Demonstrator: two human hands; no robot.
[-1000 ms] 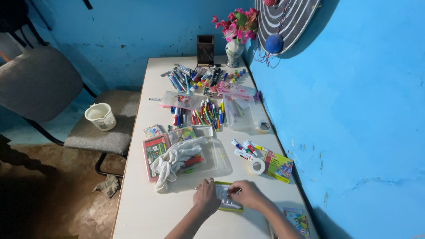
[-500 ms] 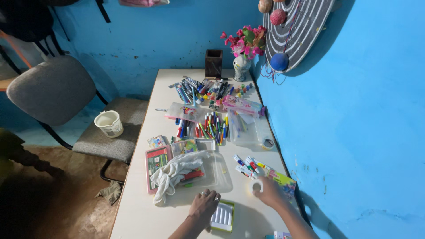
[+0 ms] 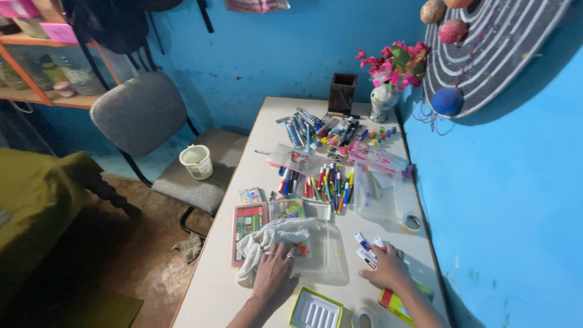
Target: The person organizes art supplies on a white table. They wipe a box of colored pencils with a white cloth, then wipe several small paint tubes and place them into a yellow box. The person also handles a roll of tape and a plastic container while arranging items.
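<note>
Resting palm-down, the right hand [image 3: 388, 270] covers the near ends of a few small paint tubes [image 3: 364, 246] on the desk [image 3: 212, 285]. Fingers spread flat, clamped on nothing. Tubes jut out just left and far of the fingertips, long axes running near-right to far-left; white bodies, coloured caps. Left hand [image 3: 273, 273], well to the left, lies open on a white cloth [image 3: 267, 237].

Bare table [image 3: 214, 285] is left open along the near left edge; the middle is blocked by the white cloth [image 3: 271, 237], clear tray [image 3: 328, 255] and scattered markers [image 3: 325, 182]
</note>
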